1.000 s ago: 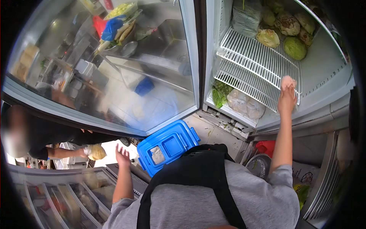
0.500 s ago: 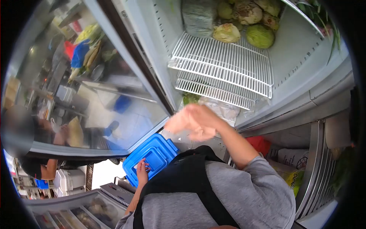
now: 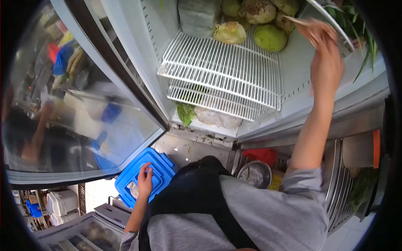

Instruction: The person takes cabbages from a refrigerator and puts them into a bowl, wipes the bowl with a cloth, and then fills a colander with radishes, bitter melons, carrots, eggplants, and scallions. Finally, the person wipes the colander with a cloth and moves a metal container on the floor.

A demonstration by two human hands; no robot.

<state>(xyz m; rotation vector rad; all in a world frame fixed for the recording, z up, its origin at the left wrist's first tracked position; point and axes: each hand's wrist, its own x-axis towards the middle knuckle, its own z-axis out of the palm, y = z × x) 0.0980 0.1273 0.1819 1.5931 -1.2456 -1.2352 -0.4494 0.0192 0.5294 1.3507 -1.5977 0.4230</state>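
Raised at the upper right, my right hand is closed on a thin, folded, tan-pink cloth. The cloth is slightly blurred and hangs beside the inner side wall of the open fridge, near the upper shelf edge. Cabbages, including a green one and a paler one, sit left of it on the wire shelf. My left hand is low over a blue lidded bin, its fingers loosely bent and apart, holding nothing visible. A crumpled whitish piece lies on the lid beside it.
The glass fridge door stands open on the left, reflecting the kitchen. Leafy greens and wrapped bundles lie at the fridge bottom. A metal bowl and a red item are at lower right. Long green leaves hang at upper right.
My right hand has moved up and to the right with the cloth, from before the lower shelves to the fridge's right side. The view has shifted, and the metal bowl now shows.
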